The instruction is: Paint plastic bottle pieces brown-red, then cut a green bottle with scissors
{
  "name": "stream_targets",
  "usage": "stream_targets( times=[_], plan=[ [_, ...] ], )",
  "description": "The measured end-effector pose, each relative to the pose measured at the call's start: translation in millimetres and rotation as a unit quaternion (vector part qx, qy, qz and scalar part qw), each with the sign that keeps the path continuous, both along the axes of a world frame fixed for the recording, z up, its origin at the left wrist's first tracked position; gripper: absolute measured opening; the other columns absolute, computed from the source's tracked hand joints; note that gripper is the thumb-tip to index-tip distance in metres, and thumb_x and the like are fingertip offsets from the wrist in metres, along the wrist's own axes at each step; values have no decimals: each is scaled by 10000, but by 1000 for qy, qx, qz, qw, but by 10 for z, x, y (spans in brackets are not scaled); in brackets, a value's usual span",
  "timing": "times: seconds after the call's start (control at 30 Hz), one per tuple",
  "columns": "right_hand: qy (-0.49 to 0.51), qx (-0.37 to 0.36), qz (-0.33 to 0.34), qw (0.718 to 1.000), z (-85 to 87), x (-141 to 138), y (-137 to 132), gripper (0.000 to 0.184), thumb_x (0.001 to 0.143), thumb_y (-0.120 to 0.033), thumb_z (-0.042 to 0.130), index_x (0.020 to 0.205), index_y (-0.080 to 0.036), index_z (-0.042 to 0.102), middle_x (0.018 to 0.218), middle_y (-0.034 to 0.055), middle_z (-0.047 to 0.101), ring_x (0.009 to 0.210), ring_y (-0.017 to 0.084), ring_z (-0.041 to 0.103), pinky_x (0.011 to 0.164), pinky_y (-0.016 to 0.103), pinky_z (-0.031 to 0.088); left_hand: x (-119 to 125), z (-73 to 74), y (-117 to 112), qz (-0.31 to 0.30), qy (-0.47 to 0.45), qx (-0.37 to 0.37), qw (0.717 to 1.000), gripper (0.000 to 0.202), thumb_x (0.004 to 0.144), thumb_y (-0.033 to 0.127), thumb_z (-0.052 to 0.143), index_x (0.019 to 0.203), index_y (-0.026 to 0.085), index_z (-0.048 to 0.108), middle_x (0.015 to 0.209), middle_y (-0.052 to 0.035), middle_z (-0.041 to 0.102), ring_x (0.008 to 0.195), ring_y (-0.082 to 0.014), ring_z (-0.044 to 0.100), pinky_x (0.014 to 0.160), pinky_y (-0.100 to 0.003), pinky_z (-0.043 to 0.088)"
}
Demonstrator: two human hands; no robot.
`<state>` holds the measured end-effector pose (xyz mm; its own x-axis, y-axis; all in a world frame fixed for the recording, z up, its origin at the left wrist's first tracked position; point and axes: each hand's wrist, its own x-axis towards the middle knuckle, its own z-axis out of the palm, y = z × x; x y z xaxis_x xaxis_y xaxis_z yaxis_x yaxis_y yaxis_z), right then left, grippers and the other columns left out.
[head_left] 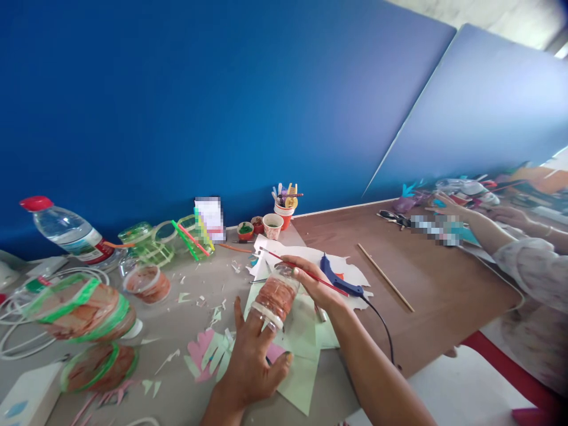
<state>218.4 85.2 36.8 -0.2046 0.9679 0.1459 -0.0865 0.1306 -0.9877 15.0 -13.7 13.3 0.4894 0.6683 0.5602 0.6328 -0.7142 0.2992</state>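
A clear plastic bottle piece [276, 297], painted reddish brown, is tilted in front of me. My left hand [252, 361] holds it from below, with some fingers inside its white-rimmed end and the thumb and another finger spread apart. My right hand [313, 284] grips a thin red paintbrush [328, 285] and is by the bottle's upper end; whether its fingers touch the plastic I cannot tell. Under both hands lie pale green paper sheets [302, 378]. A blue glue gun [339, 278] rests on white paper just beyond my right hand.
At left stand painted plastic containers [84, 307], a water bottle [75, 234] and a white cable [13, 337]. Paint cups [272, 226] and a cup of tools [284, 212] line the blue partition [222, 106]. A wooden stick [386, 278] lies to the right, near another person's arms [483, 234].
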Motion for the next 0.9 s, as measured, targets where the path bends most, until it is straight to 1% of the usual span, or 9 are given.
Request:
stream_targets(
  times=[0.1, 0.23, 0.33, 0.4, 0.47, 0.57, 0.67, 0.77, 0.9],
  plan=[
    [17, -8, 1, 1000, -23, 4, 9, 466, 745, -507, 763, 1117, -230, 722, 1145, 107, 730, 1119, 302, 642, 1011, 488, 456, 5, 12, 7, -1, 13, -14, 1000, 632, 827, 307, 554, 1417, 176, 369, 1392, -157, 516, 1350, -311, 423, 1173, -642, -85],
    [56, -25, 1, 998, -45, -15, 11, 449, 744, -444, 778, 1139, -240, 710, 1141, 103, 738, 1109, 297, 657, 997, 468, 473, 0, 4, 10, -7, -14, -31, 999, 574, 875, 319, 520, 1411, 170, 377, 1411, -166, 506, 1375, -314, 408, 1178, -654, -47],
    [75, -21, -14, 997, -78, -24, 24, 433, 744, -424, 774, 1137, -251, 715, 1179, 99, 727, 1130, 302, 647, 1013, 460, 463, -19, -79, 2, 3, -78, -72, 994, 559, 906, 343, 498, 1428, 174, 393, 1440, -159, 499, 1431, -326, 335, 1197, -622, 89],
    [82, -14, -18, 996, -106, -23, 36, 432, 752, -417, 763, 1150, -257, 711, 1194, 96, 722, 1145, 304, 637, 1023, 462, 455, -35, -163, -8, 19, -152, -117, 981, 541, 914, 384, 498, 1417, 193, 443, 1452, -144, 503, 1469, -344, 247, 1184, -595, 196],
    [84, -8, -22, 996, -130, -19, 44, 430, 761, -415, 751, 1161, -264, 705, 1212, 92, 714, 1166, 305, 624, 1040, 469, 441, -45, -233, -16, 32, -242, -190, 951, 539, 910, 443, 505, 1394, 207, 496, 1450, -134, 515, 1483, -358, 192, 1174, -580, 225],
    [80, -1, -29, 996, -149, -19, 42, 417, 773, -415, 737, 1166, -279, 703, 1255, 81, 693, 1205, 304, 600, 1069, 471, 415, -40, -249, -16, 46, -360, -311, 878, 609, 857, 560, 546, 1350, 203, 562, 1450, -141, 519, 1480, -391, 170, 1175, -592, 189],
    [84, 2, -24, 996, -146, -32, 31, 416, 777, -413, 734, 1174, -293, 699, 1249, 75, 698, 1202, 300, 604, 1066, 468, 419, -17, -164, 9, 49, -435, -373, 818, 627, 811, 605, 593, 1283, 193, 622, 1426, -151, 543, 1443, -407, 277, 1166, -577, 228],
    [102, -4, -18, 995, -136, -54, 22, 424, 774, -409, 744, 1180, -295, 695, 1236, 76, 706, 1196, 300, 610, 1055, 463, 427, 1, -56, 44, 17, -475, -388, 789, 540, 852, 535, 591, 1281, 208, 620, 1394, -135, 577, 1342, -353, 469, 1123, -490, 361],
    [117, -6, -24, 993, -128, -83, 23, 437, 748, -425, 769, 1155, -281, 707, 1200, 82, 722, 1181, 308, 620, 1037, 462, 437, 11, 21, 70, 13, -497, -390, 775, 477, 850, 468, 634, 1256, 219, 639, 1274, -117, 669, 1225, -297, 592, 1038, -398, 470]
  ],
)
